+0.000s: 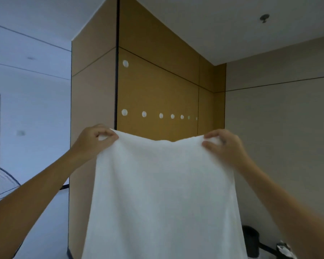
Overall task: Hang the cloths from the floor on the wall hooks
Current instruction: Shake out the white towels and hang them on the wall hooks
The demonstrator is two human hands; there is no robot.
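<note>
Both arms are raised, bare forearms reaching in from the lower corners of the view. White cloth [163, 193] is off the floor, held up and spread wide in front of the tan panelled wall [157, 86]. Its top edge sags a little between the two hands, and the rest hangs straight down past the bottom of the view. Left hand [94, 141] pinches the top left corner, thumb and curled fingers closed together on a small bunch of fabric. Right hand [224, 144] grips the top right corner much the same way, fingers curled over the edge with the thumb closing on the fabric from below. The cloth's top edge sits just below the row of hooks [144, 114] and apart from it. These are small white round discs running level across the tan panel and receding to the right. The farthest ones are faint and hard to count. Single upper hook [125, 63] sits well above the row's leftmost disc, close to the dark vertical seam at the wall's corner. Lower right, just beside the cloth's hanging edge, a black bin [251, 242] stands on the floor. Something pale and crumpled lies near it, too blurred to identify. Left edge shows part of a fan [0, 184], wire guard only. A small round ceiling fixture [264, 17] is at top right.
</note>
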